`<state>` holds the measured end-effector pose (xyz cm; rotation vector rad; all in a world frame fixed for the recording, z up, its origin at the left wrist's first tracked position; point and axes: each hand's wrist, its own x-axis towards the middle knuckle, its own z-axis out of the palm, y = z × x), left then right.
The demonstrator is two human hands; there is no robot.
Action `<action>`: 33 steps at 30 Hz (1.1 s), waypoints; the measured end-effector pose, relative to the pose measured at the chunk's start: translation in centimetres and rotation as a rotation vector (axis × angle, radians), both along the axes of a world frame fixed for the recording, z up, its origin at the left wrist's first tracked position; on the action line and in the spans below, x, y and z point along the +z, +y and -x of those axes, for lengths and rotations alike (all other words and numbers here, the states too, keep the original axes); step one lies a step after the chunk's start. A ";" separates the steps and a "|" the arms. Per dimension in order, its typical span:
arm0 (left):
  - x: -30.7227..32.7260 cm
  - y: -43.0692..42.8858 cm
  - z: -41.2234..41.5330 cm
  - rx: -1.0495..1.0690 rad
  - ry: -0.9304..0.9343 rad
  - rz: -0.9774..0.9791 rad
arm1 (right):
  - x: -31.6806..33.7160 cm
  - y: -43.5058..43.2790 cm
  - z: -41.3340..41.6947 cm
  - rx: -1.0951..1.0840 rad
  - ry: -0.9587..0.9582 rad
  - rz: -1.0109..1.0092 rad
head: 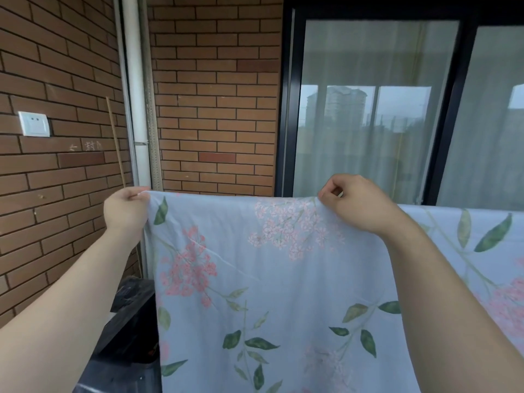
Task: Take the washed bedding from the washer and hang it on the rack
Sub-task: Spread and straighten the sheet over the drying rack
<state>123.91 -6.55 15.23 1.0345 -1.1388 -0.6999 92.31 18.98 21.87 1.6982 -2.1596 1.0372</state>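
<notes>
A pale blue bed sheet (272,282) printed with pink blossoms and green leaves hangs in front of me, its top edge stretched level. My left hand (124,211) pinches the sheet's upper left corner. My right hand (354,202) pinches the top edge further right, fingers curled over the fold. More of the sheet continues to the right behind my right forearm. The rack is hidden under the fabric. No washer is in view.
A brick wall (215,109) with a white drainpipe (139,109) stands behind the sheet. A dark-framed sliding glass door (371,114) fills the right. A white wall switch (34,123) is at left. Dark objects (127,330) lie low at the left.
</notes>
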 end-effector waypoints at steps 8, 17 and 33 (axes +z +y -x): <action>2.9 0.7 -1.3 0.052 0.008 0.115 | -0.1 0.2 -0.6 -0.013 -0.004 -0.027; 3.8 1.1 -2.3 -0.048 0.044 0.122 | -0.5 0.4 -1.1 -0.048 0.029 -0.030; 4.0 1.4 -4.6 0.011 -0.505 0.111 | -0.9 0.1 -1.7 -0.091 0.046 -0.015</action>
